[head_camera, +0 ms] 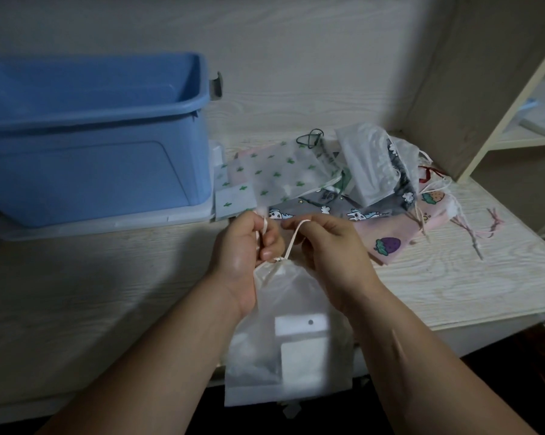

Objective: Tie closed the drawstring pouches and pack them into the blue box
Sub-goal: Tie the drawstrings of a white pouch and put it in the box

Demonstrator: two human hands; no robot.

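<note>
Looks like a home rm: wood-grain desk [453, 284], built-in shelf unit [472, 146] at its right edge, plain wall [296, 42] behind.

Left grip [242, 246] curled, right grip [334, 246] pinching

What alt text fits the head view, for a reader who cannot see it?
Two hands tie a frosted white pouch over a wooden table, the left hand and right hand each gripping a strand of its drawstring above the cinched neck. A blue box stands at the left; a pile of printed pouches lies beyond the hands.
</note>
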